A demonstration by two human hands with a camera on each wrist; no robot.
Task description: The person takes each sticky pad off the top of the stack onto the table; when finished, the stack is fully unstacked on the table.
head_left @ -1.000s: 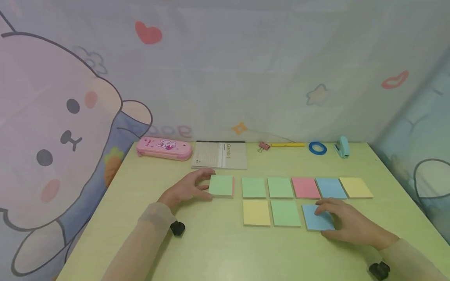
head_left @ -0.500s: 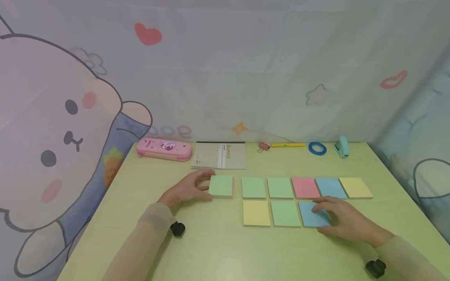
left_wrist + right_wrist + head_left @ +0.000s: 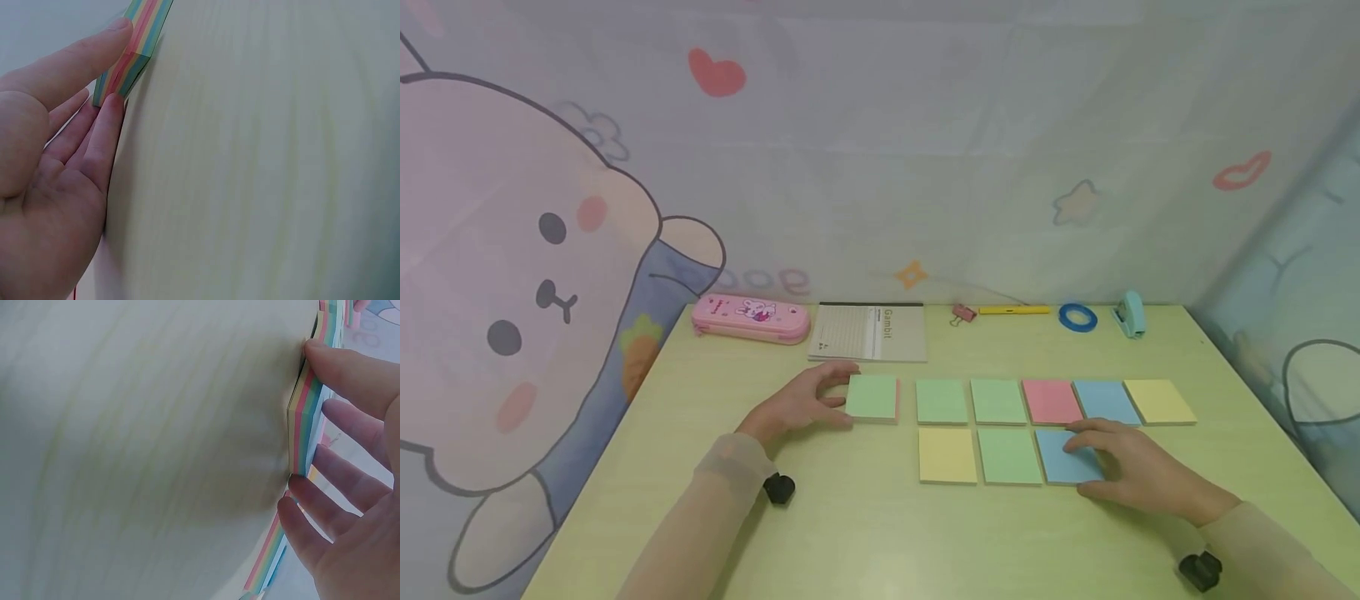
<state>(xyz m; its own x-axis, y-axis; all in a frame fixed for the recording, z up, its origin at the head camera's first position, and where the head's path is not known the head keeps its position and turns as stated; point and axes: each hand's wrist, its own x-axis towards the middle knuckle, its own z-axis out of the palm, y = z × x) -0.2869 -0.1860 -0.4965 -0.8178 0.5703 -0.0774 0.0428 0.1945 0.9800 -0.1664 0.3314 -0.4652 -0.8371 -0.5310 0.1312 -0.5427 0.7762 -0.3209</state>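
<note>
My left hand point(image 3: 797, 404) holds a thick stack of sticky notes with a green top point(image 3: 872, 397) by its left side. In the left wrist view its thumb and fingers lie on the striped, many-coloured edges of that stack point(image 3: 139, 47). At the right, my right hand point(image 3: 1142, 471) grips a blue-topped sticky note pad point(image 3: 1063, 467), thumb at the near edge and fingertips over the top and far side. The right wrist view shows this pad's layered edge point(image 3: 301, 431) between thumb and fingers. Its left side lies close beside a green pad point(image 3: 1009, 457), with a yellow pad point(image 3: 947, 456) further left.
Behind them runs a row of green, pink point(image 3: 1052, 402), blue and yellow point(image 3: 1159, 402) pads. Along the table's point(image 3: 850, 533) back edge lie a pink pencil case point(image 3: 751, 318), notebook point(image 3: 868, 332), binder clip point(image 3: 964, 313), yellow pen point(image 3: 1013, 310), blue tape roll point(image 3: 1078, 317) and mint stapler point(image 3: 1130, 314).
My right hand has slid the blue pad left and slightly away from me, up beside the green pad; in the last half second it barely moves. The left hand stays in place.
</note>
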